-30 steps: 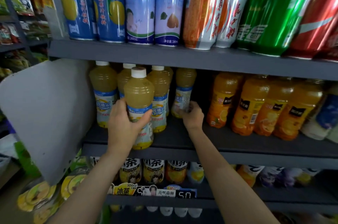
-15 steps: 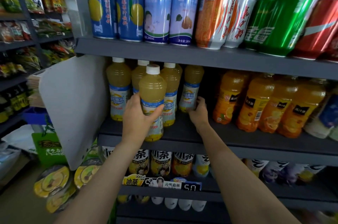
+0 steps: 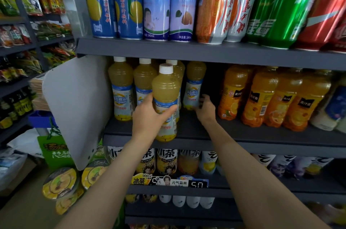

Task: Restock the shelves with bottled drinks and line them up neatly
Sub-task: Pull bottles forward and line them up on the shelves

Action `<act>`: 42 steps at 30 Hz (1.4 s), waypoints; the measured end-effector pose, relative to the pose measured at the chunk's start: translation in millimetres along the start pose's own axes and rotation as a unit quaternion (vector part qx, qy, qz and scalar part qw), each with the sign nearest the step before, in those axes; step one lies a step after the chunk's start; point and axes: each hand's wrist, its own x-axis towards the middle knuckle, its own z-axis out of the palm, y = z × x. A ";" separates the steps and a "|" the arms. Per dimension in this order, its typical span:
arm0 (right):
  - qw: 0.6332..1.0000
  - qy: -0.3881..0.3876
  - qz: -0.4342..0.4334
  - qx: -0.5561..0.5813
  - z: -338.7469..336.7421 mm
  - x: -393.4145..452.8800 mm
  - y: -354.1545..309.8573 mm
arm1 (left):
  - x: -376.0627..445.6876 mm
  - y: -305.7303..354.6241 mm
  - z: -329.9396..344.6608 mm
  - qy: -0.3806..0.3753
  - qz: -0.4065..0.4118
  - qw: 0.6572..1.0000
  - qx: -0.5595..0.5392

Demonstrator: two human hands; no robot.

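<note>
My left hand (image 3: 148, 116) grips a pale yellow juice bottle (image 3: 165, 97) around its label, fingers and thumb curled round it, holding it upright at the front edge of the middle shelf (image 3: 243, 140); I cannot tell whether its base touches the shelf. My right hand (image 3: 206, 110) reaches deeper in, fingers curled against the lower part of another yellow bottle (image 3: 193, 84) at the right end of that group. Three more matching bottles (image 3: 121, 88) stand behind, toward the shelf's left end. Orange juice bottles (image 3: 262, 95) stand to the right.
</note>
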 end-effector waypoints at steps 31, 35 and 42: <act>0.995 -0.019 -0.083 0.053 -11.3 -68.3 -2.5 | -10.4 -10.0 59.8 -0.030 -0.090 0.984 0.150; 0.996 -0.011 -0.068 0.050 -11.2 -65.9 -1.1 | -6.4 -11.8 61.3 -0.030 -0.084 0.984 0.156; 0.996 -0.003 -0.067 0.054 -10.0 -66.5 0.1 | -3.7 -15.8 57.9 -0.048 -0.067 0.985 0.152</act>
